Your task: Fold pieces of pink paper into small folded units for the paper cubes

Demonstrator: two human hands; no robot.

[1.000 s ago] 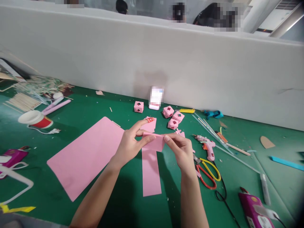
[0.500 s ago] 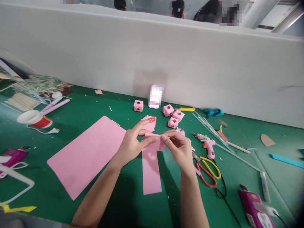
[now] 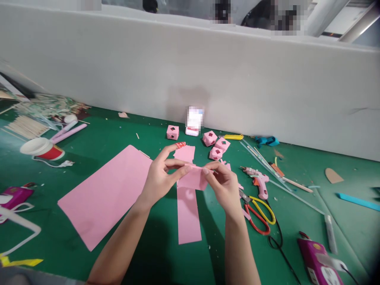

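Observation:
A small piece of pink paper [image 3: 192, 179], folded along its top edge, is held up between both hands. My left hand [image 3: 164, 174] pinches its left end between thumb and fingers, the index finger raised and wrapped in a red patterned bandage [image 3: 181, 145]. At the right end, my right hand [image 3: 222, 184] pinches with thumb and forefinger. Beneath it on the green table lies a long pink paper strip [image 3: 189, 221]. More cut pink paper [image 3: 185, 152] lies just beyond the hands. Left of them rests a large pink sheet [image 3: 107, 198].
Several folded pink paper shapes [image 3: 172, 132] stand near a propped phone [image 3: 194, 122]. On the right are scissors [image 3: 261, 213], a pink glue gun [image 3: 260, 182], a yellow cutter [image 3: 233, 137] and a purple power box [image 3: 319, 259]. A paper cup [image 3: 43, 149] and sticks [image 3: 28, 126] lie left.
My left hand's fingers have shifted slightly left along the folded top edge, and the raised index finger moved left. The paper's front face has tilted a little more into view.

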